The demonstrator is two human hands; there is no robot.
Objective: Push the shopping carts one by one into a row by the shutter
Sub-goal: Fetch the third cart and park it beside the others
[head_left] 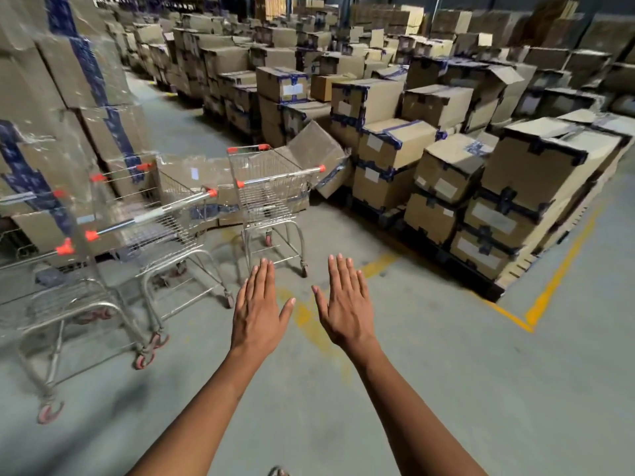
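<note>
Left hand [258,312] and right hand [347,305] being held out flat, fingers straight, nothing being gripped; likely being readied for handle. Nearest upright cart [271,194] being left ahead, apart from hands, beside tilted box [319,156]. Two more carts [165,231] being kept at left against wrapped cartons [68,97]. Shutter not being shown.
</note>
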